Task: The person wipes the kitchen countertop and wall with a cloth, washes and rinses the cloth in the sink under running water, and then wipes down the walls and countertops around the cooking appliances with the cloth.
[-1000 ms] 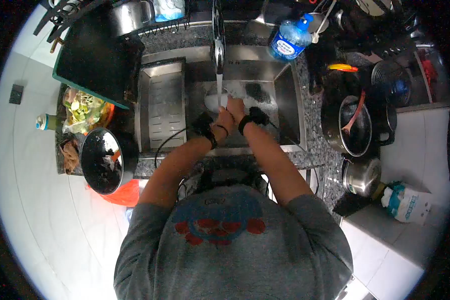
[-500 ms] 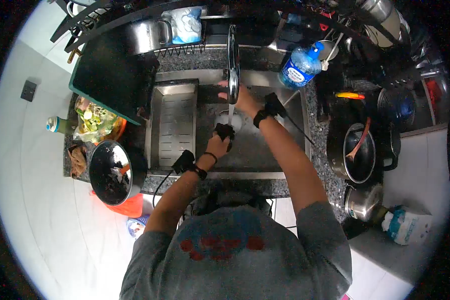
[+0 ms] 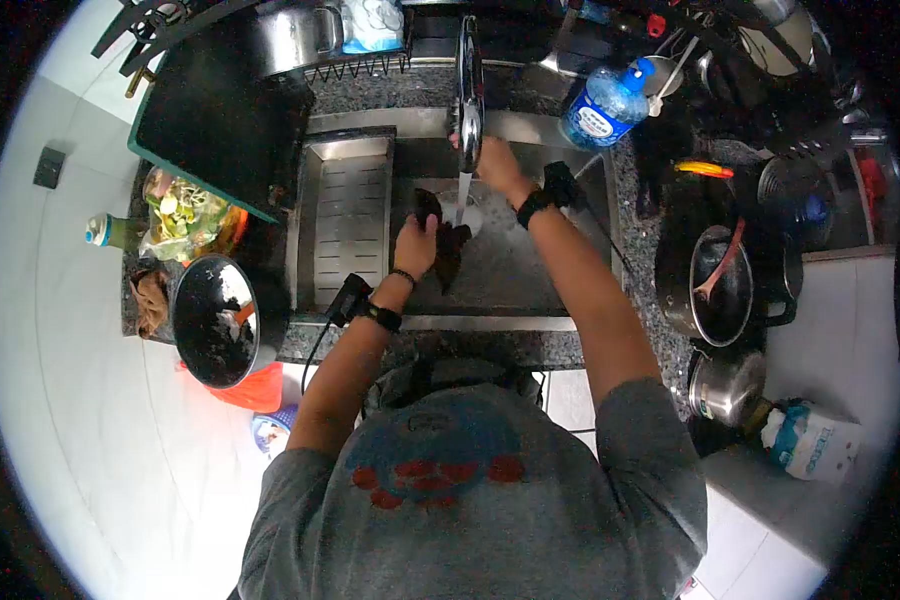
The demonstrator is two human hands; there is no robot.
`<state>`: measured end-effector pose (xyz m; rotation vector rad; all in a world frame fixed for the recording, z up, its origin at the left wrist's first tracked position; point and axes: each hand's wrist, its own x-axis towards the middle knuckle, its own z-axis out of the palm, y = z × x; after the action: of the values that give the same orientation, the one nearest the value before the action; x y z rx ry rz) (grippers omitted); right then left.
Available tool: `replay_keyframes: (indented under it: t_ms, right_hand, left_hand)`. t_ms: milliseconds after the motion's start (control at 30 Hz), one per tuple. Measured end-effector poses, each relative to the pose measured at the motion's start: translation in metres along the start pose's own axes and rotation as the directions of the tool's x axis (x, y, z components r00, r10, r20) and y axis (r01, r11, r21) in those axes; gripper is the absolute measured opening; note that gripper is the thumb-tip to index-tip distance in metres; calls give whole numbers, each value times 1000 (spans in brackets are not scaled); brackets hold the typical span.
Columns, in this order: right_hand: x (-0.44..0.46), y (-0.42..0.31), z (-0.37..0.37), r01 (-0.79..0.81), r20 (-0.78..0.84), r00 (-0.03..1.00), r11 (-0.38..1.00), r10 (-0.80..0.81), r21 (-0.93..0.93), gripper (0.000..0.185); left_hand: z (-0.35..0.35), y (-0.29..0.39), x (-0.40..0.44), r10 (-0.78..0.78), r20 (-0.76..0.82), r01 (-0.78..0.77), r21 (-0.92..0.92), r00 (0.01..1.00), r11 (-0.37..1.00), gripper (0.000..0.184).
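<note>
My left hand [image 3: 415, 248] is closed on a dark, limp cloth [image 3: 452, 255]. Part of the cloth sticks up past the fingers, and the rest hangs to the right of the hand, over the sink [image 3: 530, 270]. A chrome faucet [image 3: 471, 95] pours a stream of water just right of the cloth. Close behind the faucet's spout is my right hand [image 3: 500, 168]. The spout hides most of its fingers, so whether they grip anything cannot be seen. Pale suds or froth show in the basin under the stream.
A slotted metal tray [image 3: 348, 225] sits in the sink's left side. Left of it are a green-edged board [image 3: 220, 130], a bag of vegetables [image 3: 178, 222] and a dark pot [image 3: 215, 320]. A blue soap bottle [image 3: 606, 108] stands behind right; a pot with a spoon [image 3: 720, 290] stands right.
My left hand has moved up and left, and the bunched cloth now hangs loose. My right hand's fingers, spread left of the faucet before, have drawn back behind it. The view has shifted slightly.
</note>
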<state>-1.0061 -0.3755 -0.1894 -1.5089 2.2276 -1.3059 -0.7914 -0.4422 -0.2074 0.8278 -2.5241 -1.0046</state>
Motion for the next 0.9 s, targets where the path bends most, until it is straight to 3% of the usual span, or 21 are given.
replay_keyframes:
  t_ms: [33,67,100,133,200,233,333,367,400,467,500,567,600,633,767,900]
  right_hand:
    - [-7,-4,3,-1,0,1000,1000,1,-3,33]
    - [-19,-10,7,-189,-64,980,982,187,-23,39]
    - [-31,-13,9,-369,-133,922,929,363,-31,46]
    - [-47,6,21,-312,-165,937,950,308,2,56]
    - [-76,-1,16,-570,63,822,818,567,78,47]
    - [-95,31,30,-554,111,828,833,550,9,45]
    - [-129,40,35,-696,229,698,718,679,-4,41]
    - [-138,34,33,-745,251,648,667,719,11,40]
    - [-149,50,39,-679,346,687,734,639,-8,39]
    - [-169,96,62,-603,438,714,798,547,-13,38]
    - [-179,125,81,-288,343,893,955,292,-65,37]
    - [-185,149,106,59,271,962,988,-18,-143,36]
    - [-182,148,120,-217,187,945,943,267,-252,34]
    - [-181,151,132,-475,77,847,815,526,-333,34]
    - [-179,167,163,-592,186,736,752,651,-291,33]
    - [-165,172,177,-628,246,681,723,690,-289,34]
  left_hand:
    - [-12,17,0,-172,38,176,-280,984,944,44]
    - [-17,27,0,-319,124,335,-528,940,780,41]
    - [-4,16,0,-314,128,332,-533,941,778,41]
    - [19,-8,3,-316,72,283,-659,946,697,37]
    - [23,-20,8,-304,90,280,-688,948,670,31]
    - [25,-26,11,-298,98,279,-701,949,656,28]
    - [-1,5,8,-325,65,274,-705,944,654,29]
    - [-11,17,7,-455,100,391,-692,885,607,31]
    - [-17,24,5,-576,132,499,-673,807,545,32]
    - [-13,8,-2,-530,67,436,-662,845,610,36]
    - [-11,2,-6,-484,6,372,-646,875,666,39]
    - [-29,16,-14,-511,20,391,-669,859,631,41]
    - [-35,21,-19,-536,38,408,-694,843,593,44]
    - [-36,17,-23,-543,32,410,-693,839,593,44]
    - [-46,-6,-34,-533,49,412,-696,844,589,45]
    - [-70,16,-39,-641,185,585,-643,745,494,41]
